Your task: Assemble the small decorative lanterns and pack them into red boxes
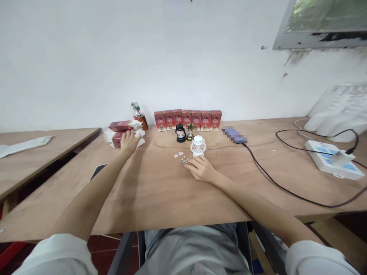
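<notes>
My left hand is at the left, its fingers bent over an open red box with white flaps. A second red box lies just behind it. My right hand rests on the table with fingers extended, its fingertips beside several small round silver discs like button cells. Directly beyond that hand stands a white miniature lantern. Behind it are a black miniature lantern and a bronze-coloured one. Small white pieces lie left of the discs.
A row of red boxes stands along the wall. Thin metal wires lie right of the white lantern. A phone trails a black cable to a white power strip. An amber bottle stands behind the left boxes.
</notes>
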